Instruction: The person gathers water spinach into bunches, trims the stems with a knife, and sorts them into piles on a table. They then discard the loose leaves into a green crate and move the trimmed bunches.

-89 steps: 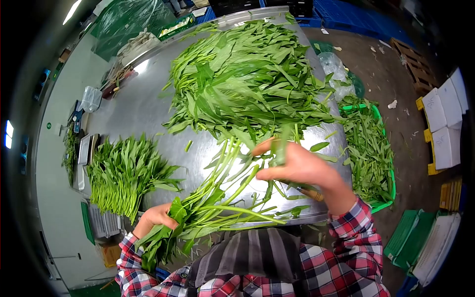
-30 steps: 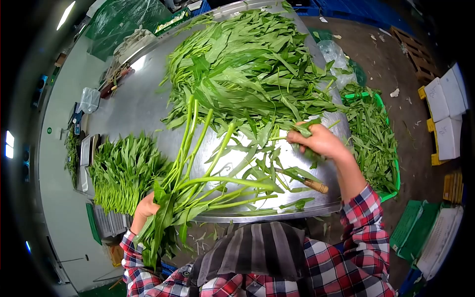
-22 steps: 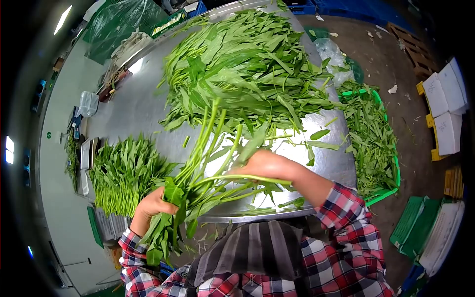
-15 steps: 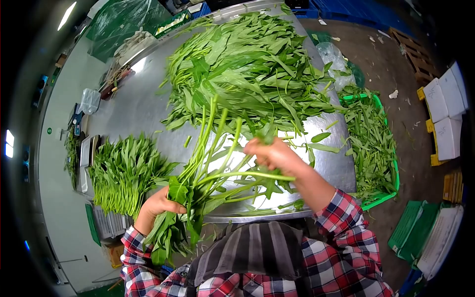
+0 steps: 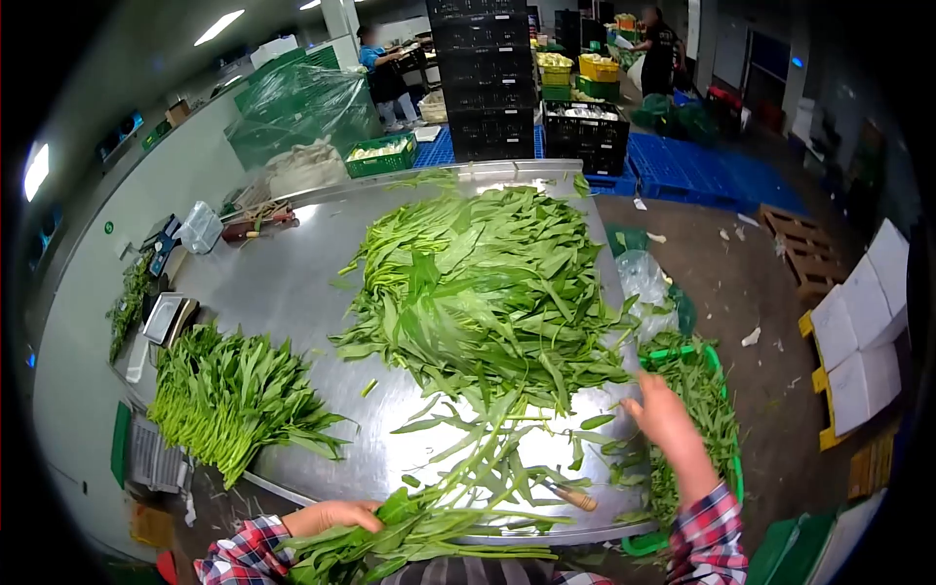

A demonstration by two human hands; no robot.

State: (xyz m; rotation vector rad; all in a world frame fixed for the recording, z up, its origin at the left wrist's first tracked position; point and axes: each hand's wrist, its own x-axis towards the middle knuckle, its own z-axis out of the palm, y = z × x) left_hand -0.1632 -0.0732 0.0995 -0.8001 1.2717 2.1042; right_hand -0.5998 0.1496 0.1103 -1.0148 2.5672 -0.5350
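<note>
My left hand (image 5: 336, 517) is closed around a bunch of water spinach (image 5: 429, 522) at the table's near edge, its long stems pointing away to the right. My right hand (image 5: 665, 414) is over the table's right edge beside a green crate (image 5: 738, 468) of loose leaves, fingers apart and nothing visible in them. A big heap of water spinach (image 5: 487, 292) covers the middle of the metal table (image 5: 283, 273). Trimmed stalks lie in a neat pile (image 5: 239, 395) at left. Near the front edge, a wooden handle (image 5: 575, 497) shows among scattered leaves.
A scale (image 5: 163, 317) and a plastic bag (image 5: 200, 227) are along the left side. Black crates (image 5: 485, 88) are stacked beyond the table, near blue pallets (image 5: 673, 166). Two people work farther back. White boxes (image 5: 858, 341) stand at right.
My right hand has moved right, from the stems to beside the green crate, and its fingers have opened. The left hand keeps its bunch, now lower in view. The view has tilted up.
</note>
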